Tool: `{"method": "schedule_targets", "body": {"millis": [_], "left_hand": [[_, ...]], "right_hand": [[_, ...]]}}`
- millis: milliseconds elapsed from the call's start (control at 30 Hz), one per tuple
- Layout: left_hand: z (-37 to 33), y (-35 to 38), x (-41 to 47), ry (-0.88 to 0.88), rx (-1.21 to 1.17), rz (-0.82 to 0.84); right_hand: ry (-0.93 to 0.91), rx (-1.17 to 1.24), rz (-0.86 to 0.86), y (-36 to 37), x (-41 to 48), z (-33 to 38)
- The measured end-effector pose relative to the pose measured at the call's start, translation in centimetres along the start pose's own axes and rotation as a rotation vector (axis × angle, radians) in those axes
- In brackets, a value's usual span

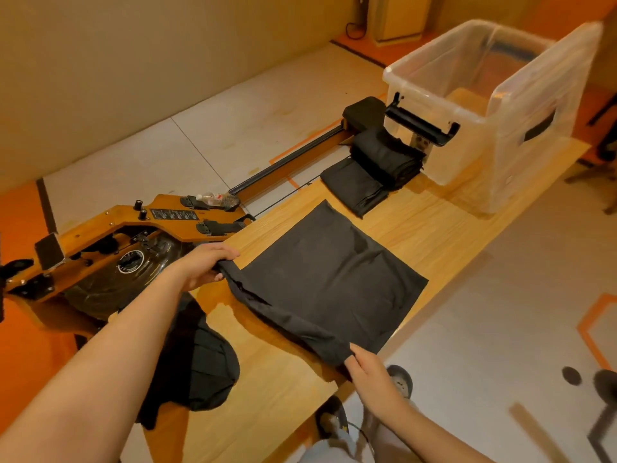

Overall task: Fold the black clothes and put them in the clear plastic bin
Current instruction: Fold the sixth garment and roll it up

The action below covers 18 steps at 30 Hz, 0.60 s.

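Head view, work piece: flat black cloth (pixel 334 272), roughly square, spread on the long pale wooden table (pixel 283 389) at centre frame. Its near edge is lifted off the wood and bunched into a loose ridge running between the two hands.
Head view, destination: large clear plastic bin (pixel 534 135) on the far end of the table, upper right of frame. No black cloth shows through its walls.
Head view, done pile: stack of folded black clothes (pixel 374 168), just beside the bin's near-left wall, above centre.
Head view, waiting pile: crumpled heap of black clothes (pixel 200 362), overhanging the table's left edge, lower left.
Step (judged): folding the near edge over toward the far edge; binning not yet begun.
Risk 1: the ridge sags in the middle, so laying it over slack would likely trap a crease.
Risk 2: the right corner sits at the table's right edge, so an uneven pull could skew the fold or drag cloth over the side.
Risk 3: the left forearm passes close above the overhanging heap, and a brush could tip it to the floor.
Grip, left hand (pixel 207 265): fingers curled tight round the near-left corner, holding it raised.
Grip, right hand (pixel 370 372): thumb and fingers drawn together, pinching the near-right corner.
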<state>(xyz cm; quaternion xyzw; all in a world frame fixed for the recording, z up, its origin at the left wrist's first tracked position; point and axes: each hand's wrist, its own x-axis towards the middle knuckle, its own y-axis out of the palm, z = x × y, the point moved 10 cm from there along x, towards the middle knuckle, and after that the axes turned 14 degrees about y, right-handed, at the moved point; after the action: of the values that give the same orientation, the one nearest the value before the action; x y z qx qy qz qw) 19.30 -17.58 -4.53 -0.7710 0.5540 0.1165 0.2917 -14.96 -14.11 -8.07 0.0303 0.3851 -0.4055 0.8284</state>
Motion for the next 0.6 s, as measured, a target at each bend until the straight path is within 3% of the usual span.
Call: {"method": "schedule_targets", "body": {"millis": [200, 333, 467, 600], "left_hand": [[-7.3, 6.3, 6.1, 0.001, -0.182, 0.026], [-7.5, 12.4, 9.1, -0.089, -0.326, 0.081], [-6.5, 14.5, 10.7, -0.120, -0.246, 0.098], [-6.8, 13.8, 12.4, -0.029, 0.043, 0.093]], "right_hand": [[0.147, 0.460, -0.117, -9.6, 3.5, 0.3], [0.356, 0.739, -0.111, -12.7, 7.7, -3.1], [0.432, 0.757, -0.064, -12.8, 8.7, -4.1], [0.423, 0.713, -0.067, -13.0, 8.7, -3.7]]}}
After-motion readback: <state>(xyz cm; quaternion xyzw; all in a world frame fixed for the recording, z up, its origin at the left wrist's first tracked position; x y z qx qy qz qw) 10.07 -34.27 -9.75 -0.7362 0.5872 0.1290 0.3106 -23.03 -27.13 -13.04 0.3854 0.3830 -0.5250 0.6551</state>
